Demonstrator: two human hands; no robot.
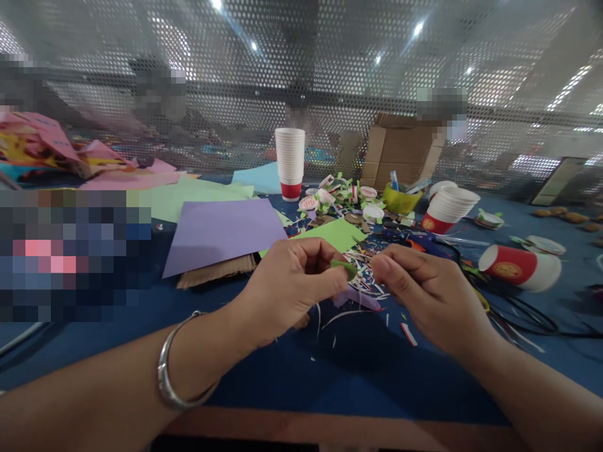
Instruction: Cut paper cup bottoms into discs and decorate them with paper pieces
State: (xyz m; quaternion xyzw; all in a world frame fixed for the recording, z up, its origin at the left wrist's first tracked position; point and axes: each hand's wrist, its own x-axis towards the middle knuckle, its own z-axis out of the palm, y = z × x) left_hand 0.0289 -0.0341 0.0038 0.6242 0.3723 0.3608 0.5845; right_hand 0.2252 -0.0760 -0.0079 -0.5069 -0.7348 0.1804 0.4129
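Note:
My left hand [301, 276], with a silver bangle on the wrist, pinches a small green paper piece [346, 269] between thumb and fingers. Facing it a short gap away is my right hand [419, 285], its thumb pressed to curled fingers; whatever it may hold is hidden. Both hands are raised above the front of the blue table. Behind and below them lie a bright green paper sheet [332, 235] and a heap of thin paper scraps [365, 279]. A purple paper strip [360, 298] lies beneath the gap between the hands.
A purple sheet [228, 235] rests over cardboard at left. A stack of paper cups [290, 163] stands behind, near several round paper pieces with green bits [325, 196]. Right of my hands are a tipped red cup [518, 268], black cable [527, 317] and a yellow container [402, 199].

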